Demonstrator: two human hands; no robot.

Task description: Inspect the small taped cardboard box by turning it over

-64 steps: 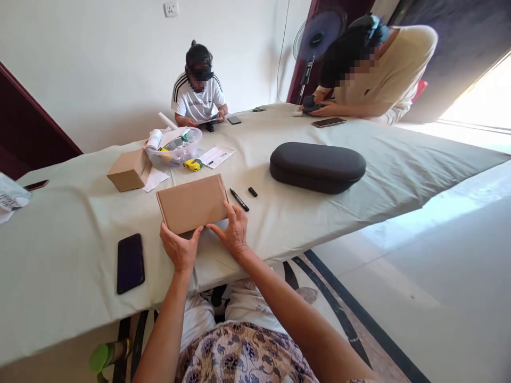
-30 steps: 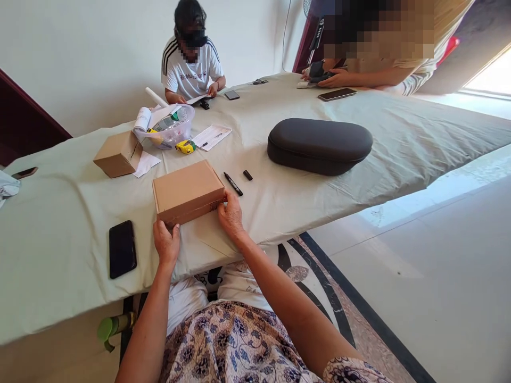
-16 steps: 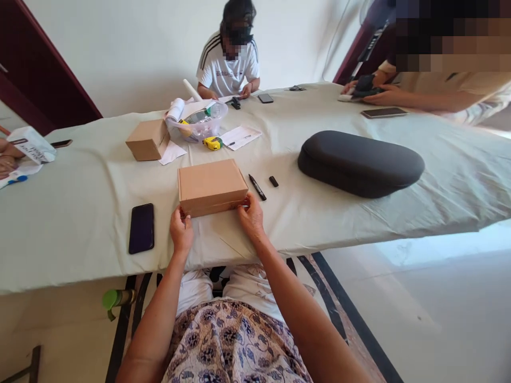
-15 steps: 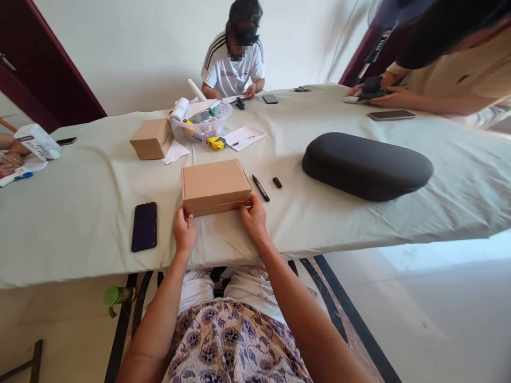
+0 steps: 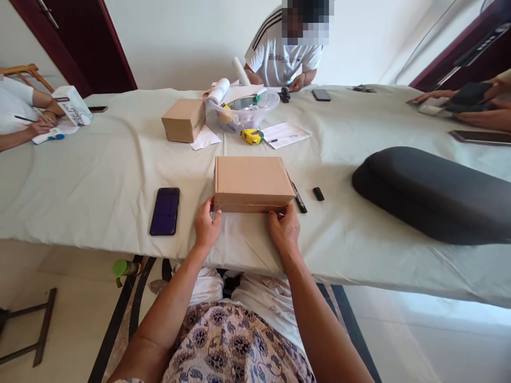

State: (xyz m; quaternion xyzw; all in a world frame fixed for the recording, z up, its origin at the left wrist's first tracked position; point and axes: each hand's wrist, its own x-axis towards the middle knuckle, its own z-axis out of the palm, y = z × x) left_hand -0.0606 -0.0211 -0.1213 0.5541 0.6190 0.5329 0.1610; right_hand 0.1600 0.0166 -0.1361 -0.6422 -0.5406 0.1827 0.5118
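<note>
A flat brown cardboard box (image 5: 252, 181) lies closed on the cloth-covered table (image 5: 99, 175) in front of me. My left hand (image 5: 206, 227) pinches the box's near left corner with curled fingers. My right hand (image 5: 284, 229) presses its fingers against the near right edge of the same box. A black marker (image 5: 298, 198) lies just right of the box, with its cap (image 5: 318, 193) beside it. A dark phone (image 5: 165, 210) rests face up to the left of my left hand.
A large black oval case (image 5: 435, 192) fills the right side. Farther back sit a smaller cardboard box (image 5: 182, 120), a clear bowl of supplies (image 5: 248, 108), a yellow tape measure (image 5: 251, 136) and a paper sheet (image 5: 286, 134). Other people sit at the far end, left and right.
The box was tilted up in my hands, then set flat on the table. My view has swung left, and both hands stay at the box's near edge.
</note>
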